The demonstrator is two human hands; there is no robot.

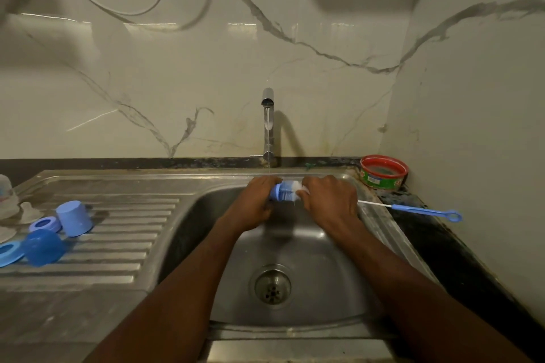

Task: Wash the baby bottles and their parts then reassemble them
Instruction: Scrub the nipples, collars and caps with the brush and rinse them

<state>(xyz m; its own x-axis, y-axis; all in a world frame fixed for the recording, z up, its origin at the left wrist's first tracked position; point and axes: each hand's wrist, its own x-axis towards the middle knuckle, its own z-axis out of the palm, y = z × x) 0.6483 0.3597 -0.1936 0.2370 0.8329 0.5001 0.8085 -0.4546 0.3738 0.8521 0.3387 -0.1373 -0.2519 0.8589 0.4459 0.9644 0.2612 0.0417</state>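
Observation:
Over the steel sink basin, under a thin stream from the tap, I hold a clear baby bottle with a blue base on its side. My left hand grips the blue end. My right hand grips the other end, where white foam or a sponge shows. On the drainboard at the left lie two blue caps, two blue rings, clear teats and another clear bottle.
A thin bottle brush with a blue handle lies on the sink's right rim and dark counter. A red-rimmed round tub stands in the back right corner. The drain sits at the basin's middle. Marble walls close off the back and right.

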